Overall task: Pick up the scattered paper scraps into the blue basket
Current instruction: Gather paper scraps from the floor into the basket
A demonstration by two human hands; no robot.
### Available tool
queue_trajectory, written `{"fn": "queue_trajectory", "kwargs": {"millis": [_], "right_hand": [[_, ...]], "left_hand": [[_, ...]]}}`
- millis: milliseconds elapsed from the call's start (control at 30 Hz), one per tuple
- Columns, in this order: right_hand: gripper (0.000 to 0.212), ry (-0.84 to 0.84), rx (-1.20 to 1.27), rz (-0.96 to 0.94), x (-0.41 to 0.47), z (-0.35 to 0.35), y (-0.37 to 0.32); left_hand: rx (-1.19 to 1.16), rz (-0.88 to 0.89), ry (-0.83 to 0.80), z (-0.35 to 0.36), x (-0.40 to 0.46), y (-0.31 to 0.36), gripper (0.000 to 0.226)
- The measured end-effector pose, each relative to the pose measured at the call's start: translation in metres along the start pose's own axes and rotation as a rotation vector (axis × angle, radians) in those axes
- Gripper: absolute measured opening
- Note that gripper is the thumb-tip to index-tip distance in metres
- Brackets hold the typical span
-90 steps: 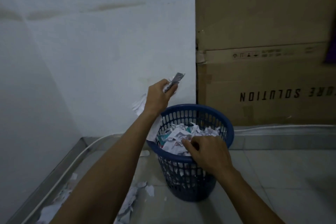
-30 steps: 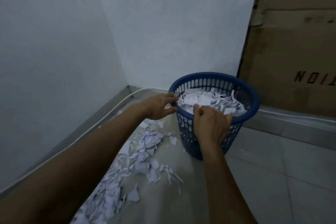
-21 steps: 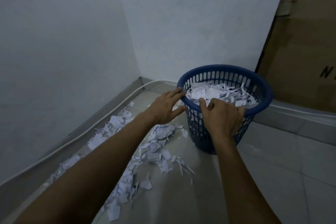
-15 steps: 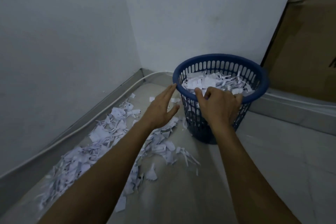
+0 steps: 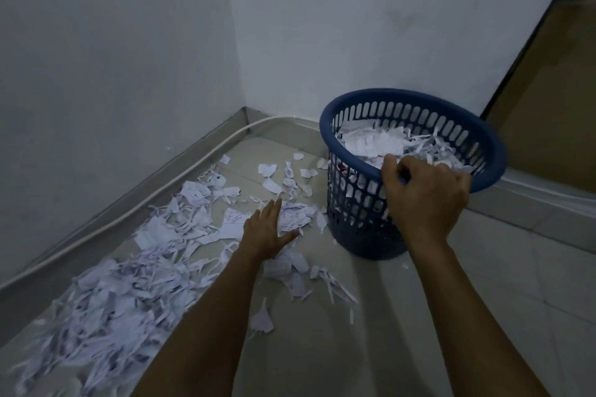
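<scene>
Bare room corner: white walls (image 5: 129, 42); tiled floor (image 5: 500, 267); cardboard box (image 5: 554, 106) (perhaps storage).

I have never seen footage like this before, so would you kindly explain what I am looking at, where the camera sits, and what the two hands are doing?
No machine here: a person wears a camera on the head, looking down at their own bare arms. The right hand grips the near rim of the blue basket, its fingers curled over the edge; the basket already holds torn paper. The left hand lies flat and open on the paper scraps strewn across the tiled floor along the wall. It holds nothing. A brown cardboard box stands at the right.
</scene>
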State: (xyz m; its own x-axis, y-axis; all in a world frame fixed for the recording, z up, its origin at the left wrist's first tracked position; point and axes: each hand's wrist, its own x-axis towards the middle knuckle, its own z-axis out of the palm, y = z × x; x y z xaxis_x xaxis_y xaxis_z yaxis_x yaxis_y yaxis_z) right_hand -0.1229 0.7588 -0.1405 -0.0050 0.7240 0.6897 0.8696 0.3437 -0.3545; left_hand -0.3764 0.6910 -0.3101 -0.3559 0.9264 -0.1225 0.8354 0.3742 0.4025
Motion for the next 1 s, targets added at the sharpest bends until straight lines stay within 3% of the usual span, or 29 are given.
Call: {"fn": "queue_trajectory", "kwargs": {"millis": [233, 467, 600, 733, 900, 1000], "right_hand": [[0.038, 0.182, 0.008, -0.056, 0.001, 0.014, 0.006], [0.044, 0.167, -0.007, -0.086, 0.007, 0.025, 0.009], [0.044, 0.162, 0.008, -0.079, 0.007, 0.025, 0.009], [0.043, 0.115, 0.004, -0.049, 0.005, 0.019, 0.009], [0.046, -0.003, -0.004, -0.028, 0.007, 0.010, 0.006], [0.049, -0.065, -0.042, -0.029, 0.008, 0.004, 0.007]], "left_hand": [[0.049, -0.011, -0.033, 0.028, 0.036, 0.001, 0.086], [0.173, -0.048, -0.127, 0.051, 0.056, 0.012, 0.076], [0.254, 0.006, 0.106, 0.066, 0.038, 0.017, 0.057], [0.051, 0.093, 0.158, 0.068, 0.025, 0.011, 0.025], [-0.084, 0.063, 0.197, 0.048, 0.006, 0.009, 0.021], [-0.170, 0.066, 0.338, 0.020, 0.002, 0.015, 0.020]]}}
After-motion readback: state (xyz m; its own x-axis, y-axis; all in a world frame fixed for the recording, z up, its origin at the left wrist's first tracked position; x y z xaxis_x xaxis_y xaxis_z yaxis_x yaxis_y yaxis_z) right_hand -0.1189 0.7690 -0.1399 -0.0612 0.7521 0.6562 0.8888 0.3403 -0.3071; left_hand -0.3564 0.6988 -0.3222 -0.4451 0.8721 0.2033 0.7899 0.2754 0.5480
